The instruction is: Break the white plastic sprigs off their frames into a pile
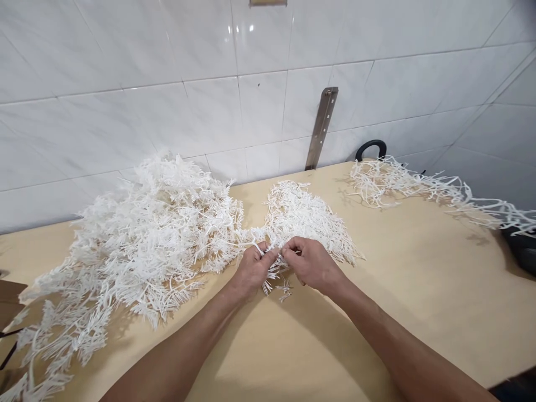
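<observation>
My left hand (252, 270) is closed in a pinch on a white artificial foliage sprig (271, 283), whose needle-like tips hang below the fingers. Just to its right, my right hand (312, 264) pinches at the same sprig with thumb and forefinger; the exact point of grip is hidden. A large heap of white branched sprigs (154, 234) lies to the left and reaches toward my left hand. Behind my right hand spreads a flatter pile of short white tufts (307, 218). A few loose bits (285, 290) rest on the table under my hands.
Thin bare white stems (402, 184) lie along the right back of the wooden table (439, 290). A black curved handle (372, 148) stands behind them. A metal bracket (321, 128) leans by the tiled wall (209, 117). A brown box (10, 304) sits at the left edge.
</observation>
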Demonstrator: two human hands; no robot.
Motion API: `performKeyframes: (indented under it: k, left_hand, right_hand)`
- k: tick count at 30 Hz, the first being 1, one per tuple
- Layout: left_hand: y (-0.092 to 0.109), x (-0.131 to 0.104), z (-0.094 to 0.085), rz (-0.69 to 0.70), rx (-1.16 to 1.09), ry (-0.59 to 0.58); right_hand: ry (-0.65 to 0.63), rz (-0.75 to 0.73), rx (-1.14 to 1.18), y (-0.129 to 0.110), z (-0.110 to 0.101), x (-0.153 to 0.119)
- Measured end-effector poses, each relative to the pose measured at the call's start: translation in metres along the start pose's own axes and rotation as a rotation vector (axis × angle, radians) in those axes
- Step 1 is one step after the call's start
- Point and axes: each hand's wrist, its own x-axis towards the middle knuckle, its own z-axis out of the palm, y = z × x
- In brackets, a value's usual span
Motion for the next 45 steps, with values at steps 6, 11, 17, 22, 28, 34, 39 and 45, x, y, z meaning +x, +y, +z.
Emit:
performKeyframes:
  k: [6, 11, 17, 22, 28, 34, 39, 45]
  left_hand:
    - [0.003, -0.003, -0.001, -0.056, -0.087, -0.087]
    - [0.002, 0.001, -0.002, -0.065, -0.123, -0.014]
    - [-0.001, 0.004, -0.001, -0.043, -0.136, 0.052]
    - [0.001, 0.003, 0.002, -0.046, -0.114, 0.097]
    - [-0.005, 0.004, 0.001, -0.043, -0.025, 0.123]
    - [-0.012, 0.005, 0.001, 0.028, 0.283, 0.25]
    - [-0.011, 0.002, 0.001, 0.19, 0.571, 0.27]
    - [-0.014, 0.001, 0.003, 0.176, 0.533, 0.252]
  right_hand:
    - [0.282, -0.196, -0.224, 0.015, -0.013, 0.008]
    - [0.29, -0.192, -0.088, 0.008, -0.022, 0.004]
    - [0.202, -0.336, -0.006, -0.002, -0.011, -0.004]
    - [0.167, -0.309, -0.075, 0.002, -0.003, -0.003]
    - [0.185, -0.341, -0.11, 0.003, 0.001, -0.004]
    - [0.242, -0.407, -0.265, 0.003, 0.007, -0.007]
    - [0.183, -0.312, -0.328, 0.004, 0.013, -0.006]
    - [0.167, -0.153, -0.243, -0.001, 0.018, -0.006]
